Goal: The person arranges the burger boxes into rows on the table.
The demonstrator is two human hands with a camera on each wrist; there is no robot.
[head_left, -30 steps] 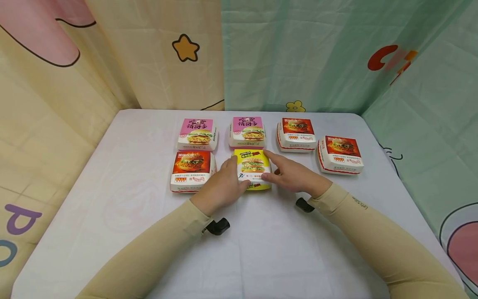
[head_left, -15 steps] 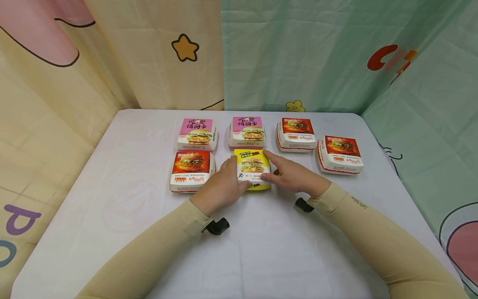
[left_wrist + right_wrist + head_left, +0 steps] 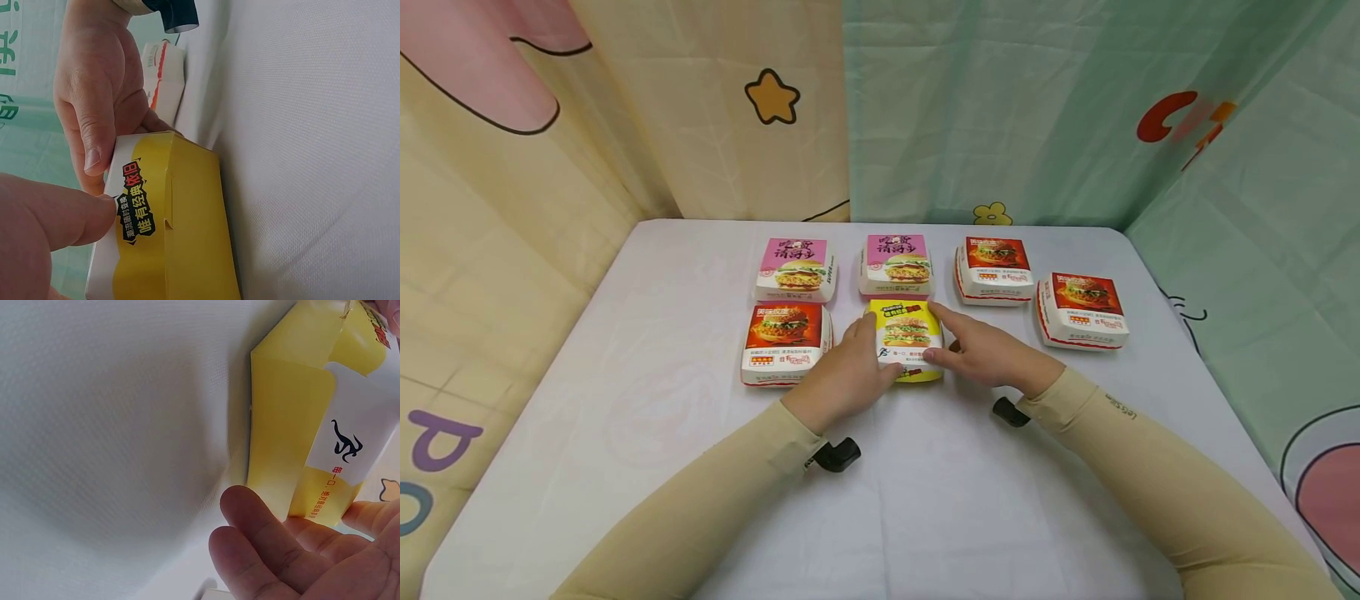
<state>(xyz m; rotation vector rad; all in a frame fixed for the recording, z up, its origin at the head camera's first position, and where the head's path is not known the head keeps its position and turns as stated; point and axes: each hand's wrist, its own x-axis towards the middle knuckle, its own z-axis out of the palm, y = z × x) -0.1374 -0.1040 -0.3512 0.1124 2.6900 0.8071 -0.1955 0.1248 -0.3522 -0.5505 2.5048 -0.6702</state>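
Yellow-and-white burger box (image 3: 907,333) flat on the white tablecloth (image 3: 925,517), mid-table, between the two hands, on the near side of the right-hand pink-topped box (image 3: 897,271); contact between these boxes unclear. Left hand (image 3: 848,371): thumb extended, tip touching the box's top near its near edge; other fingers at the left side, mostly hidden — cannot tell whether they grip. Right hand (image 3: 988,348): loosely spread, fingers nearly straight, some tips against the box's right side, two clear of it; no grip seen. Left neighbours: a red-topped box (image 3: 784,337), the left-hand pink-topped box (image 3: 796,271) beyond it. Far right: two more red-topped boxes (image 3: 995,271), staggered, the rightmost set nearer.
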